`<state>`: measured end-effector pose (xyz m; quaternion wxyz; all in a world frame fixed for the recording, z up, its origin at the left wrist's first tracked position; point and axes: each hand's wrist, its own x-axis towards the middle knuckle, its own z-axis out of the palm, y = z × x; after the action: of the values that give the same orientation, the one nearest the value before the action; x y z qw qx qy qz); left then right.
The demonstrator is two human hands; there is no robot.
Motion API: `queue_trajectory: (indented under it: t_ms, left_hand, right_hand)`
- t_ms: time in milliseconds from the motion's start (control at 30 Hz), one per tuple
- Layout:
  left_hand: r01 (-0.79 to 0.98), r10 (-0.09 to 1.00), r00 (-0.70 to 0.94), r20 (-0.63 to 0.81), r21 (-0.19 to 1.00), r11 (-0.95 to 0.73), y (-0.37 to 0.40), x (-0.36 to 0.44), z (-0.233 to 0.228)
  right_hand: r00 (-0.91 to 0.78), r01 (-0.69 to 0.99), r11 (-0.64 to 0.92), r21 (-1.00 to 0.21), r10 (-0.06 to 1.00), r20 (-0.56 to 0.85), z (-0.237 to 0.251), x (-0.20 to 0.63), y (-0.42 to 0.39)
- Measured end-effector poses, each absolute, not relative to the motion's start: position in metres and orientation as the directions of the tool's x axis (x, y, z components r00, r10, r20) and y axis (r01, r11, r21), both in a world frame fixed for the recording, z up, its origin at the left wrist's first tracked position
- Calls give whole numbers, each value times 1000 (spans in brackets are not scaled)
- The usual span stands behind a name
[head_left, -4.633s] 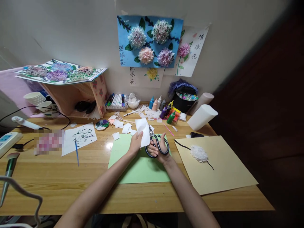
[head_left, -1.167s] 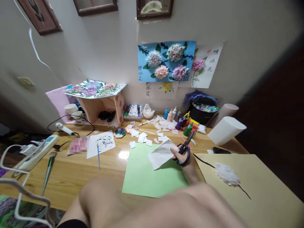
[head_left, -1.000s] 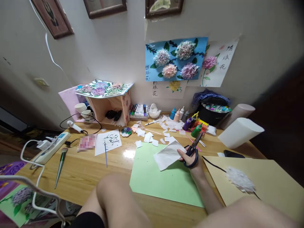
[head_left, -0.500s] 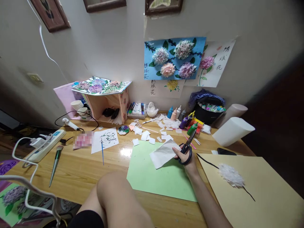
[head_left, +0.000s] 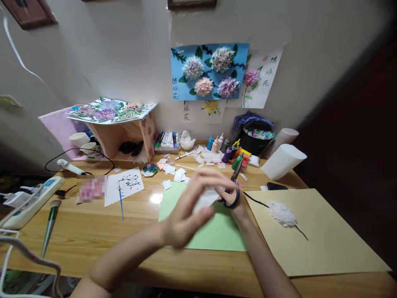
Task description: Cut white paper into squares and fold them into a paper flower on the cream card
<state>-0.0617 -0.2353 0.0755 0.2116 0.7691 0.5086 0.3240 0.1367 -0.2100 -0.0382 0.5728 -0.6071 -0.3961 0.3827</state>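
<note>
Head view, clock centred on the green sheet (head_left: pixel 223 234). Right hand (head_left: pixel 228 195) at 2 o'clock, gripping black scissors (head_left: pixel 235 176), tips aimed at 1 o'clock; its thumb also lies on the edge of the white paper (head_left: pixel 205 199). Paper is over the sheet toward 12, partly hidden. Left hand (head_left: pixel 181 211) on the 9-10 side, motion-blurred, fingers arched and thumb spread, gripping nothing visible; can't tell if it touches the paper. Scraps (head_left: pixel 179 175) at 11, green bottle (head_left: pixel 237 161) at 1, paint palette (head_left: pixel 149 169) at 10, blue brush (head_left: pixel 121 205) at 9. Tan board (head_left: pixel 328 236) at 3, bearing a white flower (head_left: pixel 282 213) between black stem pieces.
</note>
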Motion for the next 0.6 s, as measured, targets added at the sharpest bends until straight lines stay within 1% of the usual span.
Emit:
queue_trajectory:
  t_ms: [33, 67, 100, 133, 167, 233, 300, 367, 467, 533, 600]
  left_hand:
    - [606, 910, 312, 275, 680, -413, -221, -54, 67]
    - [515, 896, 361, 259, 745, -423, -209, -48, 55]
    - [449, 897, 385, 217, 805, -387, -199, -44, 41]
    - [424, 910, 388, 145, 849, -316, -191, -42, 26]
    - [418, 917, 394, 65, 876, -242, -185, -41, 13]
    - [394, 869, 490, -77, 908, -141, -178, -40, -9]
    - [372, 843, 522, -129, 924, -89, -176, -40, -21]
    - [352, 866, 492, -88, 930, -105, -176, -37, -24]
    - [345, 915, 396, 69, 913, -218, -171, -29, -21]
    - [360, 943, 302, 143, 899, -251, -163, -23, -19]
    - [363, 966, 206, 156, 905, -223, -151, -18, -17]
  right_hand:
    - [356, 20, -16, -1000, 935, -7, -35, 138, -209]
    - [306, -13, 0, -1000, 952, -4, -32, 139, -208]
    - [265, -50, 18, -999, 964, 4, -30, 141, -206]
    - [231, -82, 31, -996, 973, 11, -27, 142, -204]
    - [207, -103, 39, -994, 978, 17, -24, 143, -201]
    - [182, -108, 44, -993, 983, 23, -19, 145, -195]
    - [192, -108, 52, -993, 981, 30, -15, 147, -191]
    - [262, -121, 79, -990, 964, 45, -13, 147, -190]
    - [379, -123, 95, -988, 924, 42, -17, 146, -193]
    - [373, -157, 48, -986, 928, -14, -24, 144, -198]
    - [270, -257, -37, -966, 957, -109, -31, 140, -204]
